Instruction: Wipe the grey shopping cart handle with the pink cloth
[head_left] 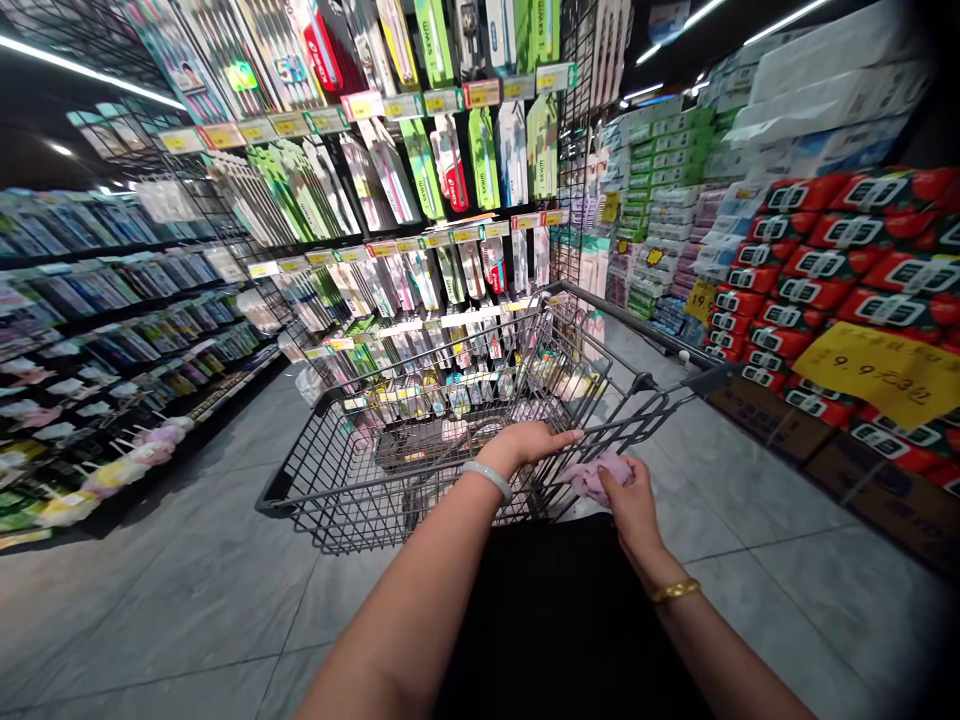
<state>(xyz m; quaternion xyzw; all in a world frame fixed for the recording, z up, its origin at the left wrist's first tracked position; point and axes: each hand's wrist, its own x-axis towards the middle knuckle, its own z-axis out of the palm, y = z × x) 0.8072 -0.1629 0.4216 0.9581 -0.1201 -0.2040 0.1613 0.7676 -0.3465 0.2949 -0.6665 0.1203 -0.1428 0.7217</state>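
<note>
A grey wire shopping cart stands sideways right in front of me. My left hand, with a pale bangle at the wrist, is closed over the cart's near top rim. One digit stretches along the rim to the right; the other fingers are hidden behind it. Just to the right, my right hand, with a gold bracelet at the wrist, pinches a crumpled lilac cloth against the side of the cart. Cart wires pass close to the cloth.
A wire rack of packaged toothbrushes rises behind the cart. Stacked red packs with a yellow price sign stand at right. Shelves of packaged goods line the left. Grey floor tiles surround the cart.
</note>
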